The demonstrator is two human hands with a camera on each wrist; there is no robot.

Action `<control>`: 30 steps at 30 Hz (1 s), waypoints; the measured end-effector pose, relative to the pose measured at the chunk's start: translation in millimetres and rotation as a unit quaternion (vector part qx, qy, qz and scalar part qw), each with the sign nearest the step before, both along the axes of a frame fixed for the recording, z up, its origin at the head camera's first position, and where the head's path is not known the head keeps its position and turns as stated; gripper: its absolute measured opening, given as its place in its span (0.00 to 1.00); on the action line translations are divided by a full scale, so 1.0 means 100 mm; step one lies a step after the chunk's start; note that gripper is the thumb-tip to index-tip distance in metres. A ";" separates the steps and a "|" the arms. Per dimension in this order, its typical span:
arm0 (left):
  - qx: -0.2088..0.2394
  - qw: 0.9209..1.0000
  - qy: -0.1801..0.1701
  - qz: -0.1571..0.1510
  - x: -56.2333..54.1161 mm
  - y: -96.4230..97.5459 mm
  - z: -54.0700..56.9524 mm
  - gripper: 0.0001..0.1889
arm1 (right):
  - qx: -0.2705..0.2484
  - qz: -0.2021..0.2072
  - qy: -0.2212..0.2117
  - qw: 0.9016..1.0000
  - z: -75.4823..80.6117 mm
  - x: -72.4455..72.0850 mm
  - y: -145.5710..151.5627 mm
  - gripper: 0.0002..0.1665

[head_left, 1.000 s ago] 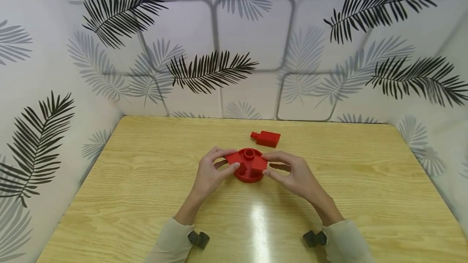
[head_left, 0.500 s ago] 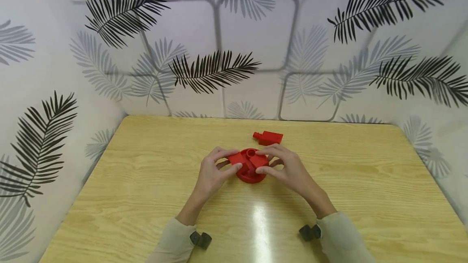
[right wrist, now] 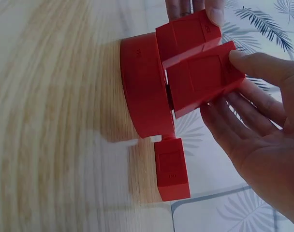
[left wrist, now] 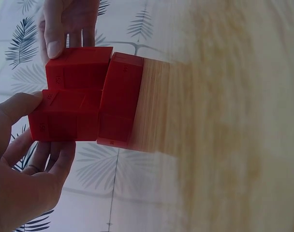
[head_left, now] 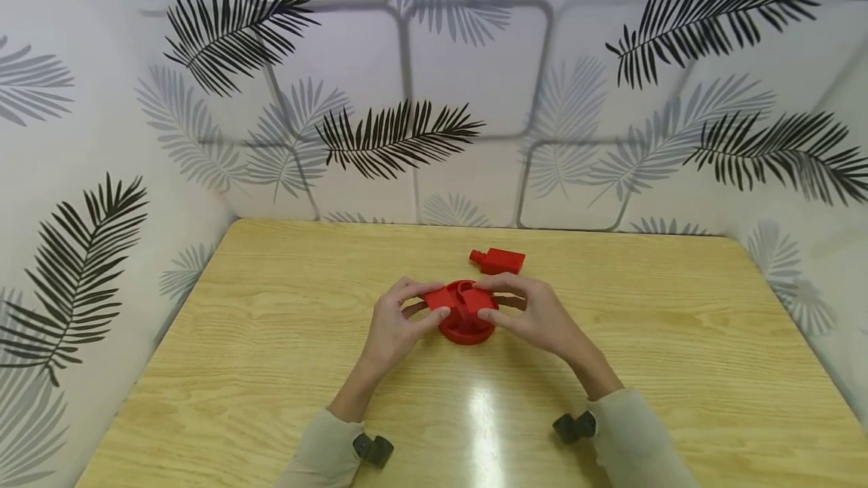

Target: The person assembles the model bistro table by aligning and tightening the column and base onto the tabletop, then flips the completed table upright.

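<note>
Right block has moved inward over the round base; left hand pinches left block, right hand the other; apparently positioning, alignment likely next.

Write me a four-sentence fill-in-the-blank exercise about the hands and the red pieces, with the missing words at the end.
1. The left hand and the right hand together hold ____ blocks.
2. The round base beneath the blocks is coloured ____.
3. In the head view, the narrow neck of the loose piece points toward the picture's ____ side.
4. Of the two hands, the one nearer the loose piece is the ____ one.

Missing words: two; red; left; right.
</note>
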State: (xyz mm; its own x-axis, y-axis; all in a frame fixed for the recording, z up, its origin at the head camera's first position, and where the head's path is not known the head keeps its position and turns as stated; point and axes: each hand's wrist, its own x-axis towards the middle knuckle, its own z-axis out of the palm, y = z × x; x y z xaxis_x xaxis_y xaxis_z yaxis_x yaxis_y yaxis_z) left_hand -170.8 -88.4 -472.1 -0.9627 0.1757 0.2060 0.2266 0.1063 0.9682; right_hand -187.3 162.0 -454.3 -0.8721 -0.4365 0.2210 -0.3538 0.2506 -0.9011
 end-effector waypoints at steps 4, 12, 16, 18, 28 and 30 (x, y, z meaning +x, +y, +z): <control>-0.002 1.000 0.001 0.002 0.00 0.00 -0.01 0.18 | 0.004 -0.009 -0.022 1.000 0.00 -0.02 0.01 0.21; -0.005 1.000 0.005 0.004 0.00 0.00 -0.02 0.17 | 0.062 -0.013 0.033 0.997 0.01 -0.08 -0.04 0.28; -0.007 1.000 0.011 0.003 0.00 0.01 -0.02 0.17 | 0.085 -0.028 0.044 0.995 0.01 -0.10 -0.05 0.27; -0.008 1.000 0.011 0.003 0.00 0.01 -0.01 0.17 | 0.089 -0.037 0.038 0.995 0.01 -0.10 -0.03 0.27; -0.006 1.000 0.000 0.006 -0.01 0.01 -0.02 0.17 | 0.031 -0.052 0.007 0.998 -0.01 -0.07 0.11 0.22; -0.001 1.000 0.000 0.005 -0.01 0.01 -0.02 0.17 | 0.030 -0.056 0.007 0.998 -0.01 -0.06 0.12 0.22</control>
State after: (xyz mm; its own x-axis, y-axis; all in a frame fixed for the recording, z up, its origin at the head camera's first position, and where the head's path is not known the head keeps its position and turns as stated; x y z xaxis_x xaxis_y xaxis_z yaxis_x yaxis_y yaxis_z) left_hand -171.8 -87.5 -474.2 -0.9644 0.1655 0.2064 0.2261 0.1101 0.9679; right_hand -193.2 173.8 -455.7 -0.9132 -0.3494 0.2099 -0.3328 0.3418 -0.8789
